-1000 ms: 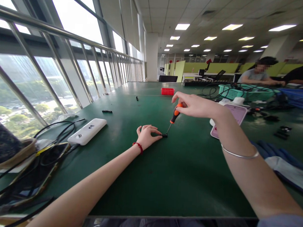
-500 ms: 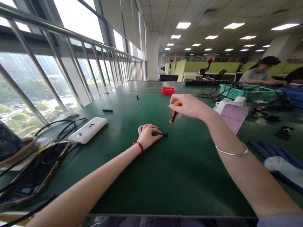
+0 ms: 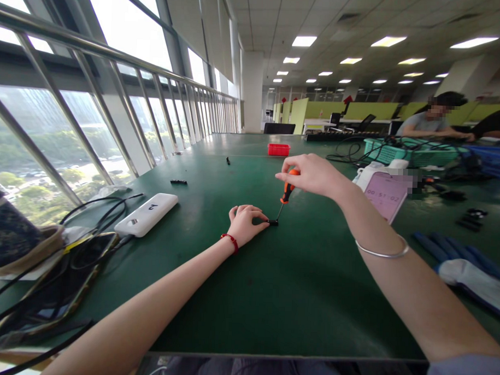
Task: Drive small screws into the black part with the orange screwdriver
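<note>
**Orange-and-black screwdriver (image 3: 288,192) at small black part (image 3: 274,223)**

Head view: The small black part is lying on the green tabletop (image 3: 245,313), near the middle of the view. The left hand (image 3: 242,226) is resting on the tabletop; its thumb and index finger are pinching the part's left end, while the other fingers are curving loosely. The right hand (image 3: 311,174) is gripping the screwdriver by the handle, fingers closed around its upper end. The shaft is slanting down and slightly left; its tip is reaching the part's right end, but contact is too small to confirm. A red plastic bin (image 3: 278,150) is standing beyond the hands. A white power bank (image 3: 146,215) is lying to the left, and a smartphone (image 3: 384,195) is leaning beside the right forearm.
</note>
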